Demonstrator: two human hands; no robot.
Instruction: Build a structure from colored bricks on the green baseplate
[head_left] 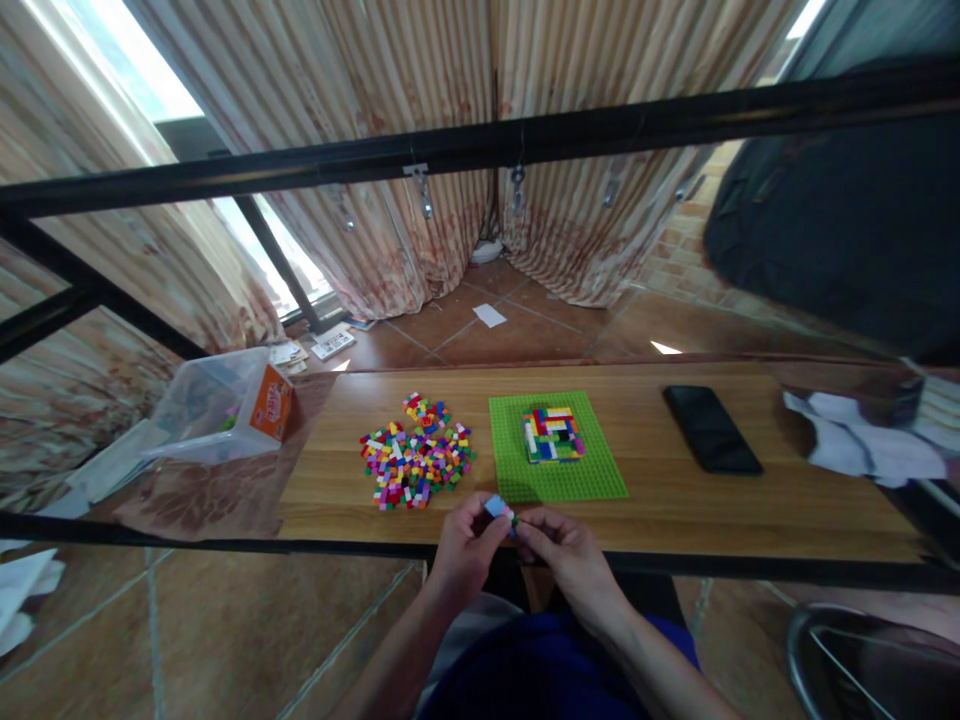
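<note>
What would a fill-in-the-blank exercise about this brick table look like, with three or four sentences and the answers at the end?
1. The baseplate under the multicoloured build is ____ in colour.
2. As the wearer sees it, the pile of loose bricks lies to the ____ of the baseplate.
3. As the wearer sees it, the black phone lies to the ____ of the baseplate.
4. The left hand and right hand hold small pieces, the largest light ____.

Missing words: green; left; right; blue.
</note>
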